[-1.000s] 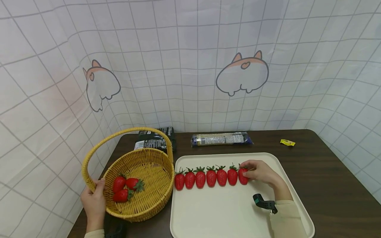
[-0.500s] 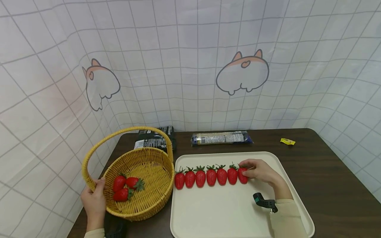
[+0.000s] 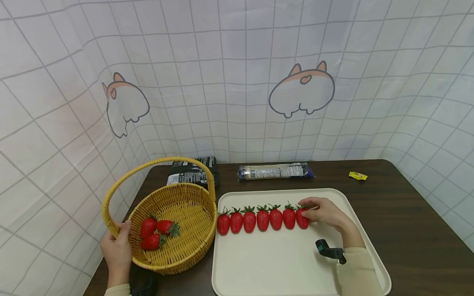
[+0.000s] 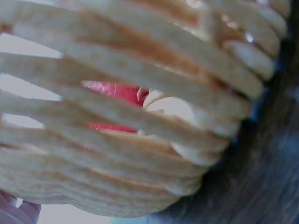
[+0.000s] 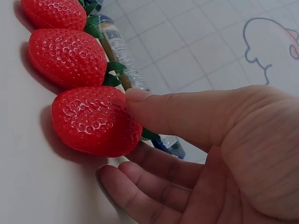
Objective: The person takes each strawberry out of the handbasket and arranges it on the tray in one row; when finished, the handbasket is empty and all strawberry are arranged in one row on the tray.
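A yellow wicker basket [image 3: 190,242] with a tall arched handle stands on the left, tilted a little, and three strawberries [image 3: 149,227] lie inside it. My left hand [image 3: 117,248] grips its left side where the handle meets the rim. In the left wrist view the blurred weave [image 4: 117,154] fills most of the picture, with red showing through the gaps. On a cream tray [image 3: 266,263] several strawberries [image 3: 262,220] lie side by side, leaves pointing away. My right hand [image 3: 327,213] pinches the rightmost strawberry [image 5: 93,122], thumb near its leafy end and fingers along its far side.
Behind the tray lies a long clear-and-blue packet [image 3: 275,172]. A black package [image 3: 194,172] sits behind the basket. A small yellow wrapper [image 3: 357,176] rests at the back right of the dark wooden table [image 3: 418,246]. A white gridded curtain [image 3: 237,82] surrounds the table.
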{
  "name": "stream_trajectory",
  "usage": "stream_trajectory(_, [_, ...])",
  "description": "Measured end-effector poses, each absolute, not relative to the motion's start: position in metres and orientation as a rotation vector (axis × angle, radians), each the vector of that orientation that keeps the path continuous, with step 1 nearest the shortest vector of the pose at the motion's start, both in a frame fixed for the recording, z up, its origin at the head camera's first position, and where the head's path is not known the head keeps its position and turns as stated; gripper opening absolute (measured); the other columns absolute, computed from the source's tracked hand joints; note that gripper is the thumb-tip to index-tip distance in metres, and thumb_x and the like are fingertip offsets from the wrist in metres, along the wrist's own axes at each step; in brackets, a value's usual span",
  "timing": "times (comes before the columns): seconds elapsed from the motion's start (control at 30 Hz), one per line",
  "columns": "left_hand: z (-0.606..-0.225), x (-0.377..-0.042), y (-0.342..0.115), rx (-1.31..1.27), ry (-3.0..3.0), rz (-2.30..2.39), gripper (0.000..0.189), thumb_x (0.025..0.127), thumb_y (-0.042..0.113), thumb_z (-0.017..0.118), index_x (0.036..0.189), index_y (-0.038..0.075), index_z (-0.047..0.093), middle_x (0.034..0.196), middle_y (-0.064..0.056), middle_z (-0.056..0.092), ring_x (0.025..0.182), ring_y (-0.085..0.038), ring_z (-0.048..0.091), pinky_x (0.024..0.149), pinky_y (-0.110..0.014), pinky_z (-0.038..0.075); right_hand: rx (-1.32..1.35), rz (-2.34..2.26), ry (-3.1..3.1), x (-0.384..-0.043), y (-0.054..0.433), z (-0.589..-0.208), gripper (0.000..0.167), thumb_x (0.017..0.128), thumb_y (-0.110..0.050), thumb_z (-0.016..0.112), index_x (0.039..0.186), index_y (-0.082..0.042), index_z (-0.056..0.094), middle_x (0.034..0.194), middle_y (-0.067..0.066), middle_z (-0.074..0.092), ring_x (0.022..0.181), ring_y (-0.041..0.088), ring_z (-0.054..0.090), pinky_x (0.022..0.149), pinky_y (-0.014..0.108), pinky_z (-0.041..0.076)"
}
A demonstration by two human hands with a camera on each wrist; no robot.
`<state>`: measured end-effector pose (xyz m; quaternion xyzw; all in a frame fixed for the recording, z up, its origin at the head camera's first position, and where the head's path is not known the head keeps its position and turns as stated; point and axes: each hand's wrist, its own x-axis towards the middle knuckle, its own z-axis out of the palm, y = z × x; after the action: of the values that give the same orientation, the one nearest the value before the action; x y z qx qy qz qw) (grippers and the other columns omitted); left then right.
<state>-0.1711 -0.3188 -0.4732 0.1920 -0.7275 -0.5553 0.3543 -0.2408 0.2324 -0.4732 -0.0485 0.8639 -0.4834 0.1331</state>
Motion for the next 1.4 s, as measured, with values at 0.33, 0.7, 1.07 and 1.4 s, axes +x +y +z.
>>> stream_trajectory(0.33, [-0.472,-0.17,-0.318,0.484,-1.882,-1.437,0.029,0.094,0.016,0.065,0.079,-0.007,0.057,0.059,0.01,0.057,0.057,-0.007,0.049,0.05,-0.018,0.037,-0.082,-1.466,2.554,-0.241,0.237,-0.47,0.047,0.094,-0.018,0.064,0.135,0.001,0.05,0.121,0.024,0.059,0.086,0.026,0.066,0.077,0.039,0.055])
stream_trajectory(0.7, [-0.473,-0.171,-0.319,0.479,-1.898,-1.412,0.027,0.094,0.016,0.066,0.08,-0.005,0.057,0.059,0.013,0.057,0.055,-0.007,0.05,0.049,-0.018,0.037,-0.078,-1.563,2.635,-0.24,0.235,-0.457,0.042,0.1,-0.022,0.057,0.134,0.001,0.051,0.128,0.023,0.056,0.111,0.039,0.057,0.085,0.042,0.054])
stream_trajectory(1.07, [-0.476,-0.172,-0.32,0.48,-1.905,-1.383,0.028,0.094,0.018,0.065,0.08,-0.005,0.058,0.058,0.014,0.055,0.056,-0.007,0.046,0.052,-0.021,0.035,-0.212,-1.729,2.575,-0.235,0.191,-0.435,0.032,0.099,-0.022,0.059,0.125,-0.004,0.059,0.122,0.018,0.061,0.103,0.037,0.063,0.087,0.044,0.053])
stream_trajectory(1.4, [-0.473,-0.17,-0.318,0.49,-1.893,-1.398,0.027,0.094,0.017,0.066,0.077,-0.003,0.058,0.058,0.014,0.055,0.055,-0.007,0.045,0.051,-0.021,0.034,-0.483,-1.798,2.475,-0.225,0.131,-0.43,0.02,0.097,-0.013,0.06,0.115,-0.006,0.065,0.11,0.012,0.067,0.092,0.023,0.064,0.081,0.039,0.054])
